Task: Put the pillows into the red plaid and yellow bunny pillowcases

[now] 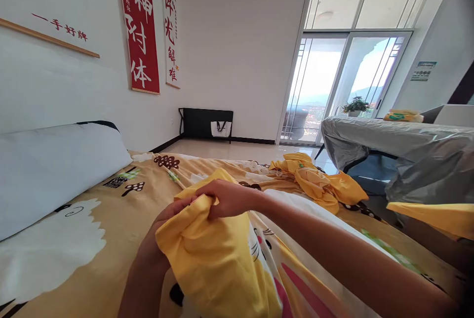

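Observation:
A yellow printed cloth (218, 254), with part of a whiskered animal face on it, hangs bunched from both hands over the bed. My left hand (163, 231) is closed on its upper left edge, the fingers partly hidden by the fabric. From the right, my right hand (227, 199) pinches the same cloth close to the left fingertips. White fabric (307, 209) lies on the bed beside my right forearm. Under everything spreads a tan bed cover (122, 229) with sheep and tree prints.
Crumpled yellow fabric (318, 182) lies at the bed's far right. A white cushion-like bolster (55, 170) lines the left wall. To the right stands a table (392, 135) under a plastic sheet, with a potted plant (356, 105) nearby. A black folded panel (200, 121) leans against the back wall.

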The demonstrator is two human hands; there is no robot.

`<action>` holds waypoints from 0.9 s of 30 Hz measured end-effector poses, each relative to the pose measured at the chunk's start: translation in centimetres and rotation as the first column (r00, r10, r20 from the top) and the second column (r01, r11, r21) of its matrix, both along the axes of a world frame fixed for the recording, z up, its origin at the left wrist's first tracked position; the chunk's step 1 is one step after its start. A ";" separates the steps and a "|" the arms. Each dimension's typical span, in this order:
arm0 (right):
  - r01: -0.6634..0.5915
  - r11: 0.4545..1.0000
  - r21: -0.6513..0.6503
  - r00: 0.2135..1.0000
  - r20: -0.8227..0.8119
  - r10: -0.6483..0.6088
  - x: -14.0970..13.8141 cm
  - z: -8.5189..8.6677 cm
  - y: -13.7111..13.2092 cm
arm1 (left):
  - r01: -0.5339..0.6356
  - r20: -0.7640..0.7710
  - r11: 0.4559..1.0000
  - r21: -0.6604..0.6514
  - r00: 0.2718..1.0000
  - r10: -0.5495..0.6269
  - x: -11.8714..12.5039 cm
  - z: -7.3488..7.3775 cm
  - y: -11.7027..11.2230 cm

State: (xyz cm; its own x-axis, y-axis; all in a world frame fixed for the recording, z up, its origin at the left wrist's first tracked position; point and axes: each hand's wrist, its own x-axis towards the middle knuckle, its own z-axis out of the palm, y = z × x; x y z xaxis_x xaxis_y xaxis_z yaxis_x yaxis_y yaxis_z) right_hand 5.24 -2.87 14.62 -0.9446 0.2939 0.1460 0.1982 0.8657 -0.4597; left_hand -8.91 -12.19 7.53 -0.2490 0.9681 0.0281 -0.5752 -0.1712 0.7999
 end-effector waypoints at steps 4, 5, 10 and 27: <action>0.139 0.990 -0.013 0.982 -0.128 -0.139 -0.2 -0.9 0.1 | 0.165 -0.061 0.986 0.011 0.985 -0.164 0.0 0.6 -0.1; 0.198 0.980 0.001 0.963 -0.186 -0.195 0.0 -0.9 0.3 | 0.160 -0.052 0.987 0.036 0.986 -0.158 -0.1 0.7 -0.1; 0.545 0.833 0.098 0.772 -0.447 -0.452 0.7 0.1 0.7 | 0.009 -0.150 0.957 0.291 0.988 0.036 0.6 1.0 -0.4; 0.254 0.958 0.136 0.948 -0.232 -0.219 0.6 -0.3 0.4 | -0.285 -0.257 0.940 0.188 0.909 0.328 1.7 0.2 1.1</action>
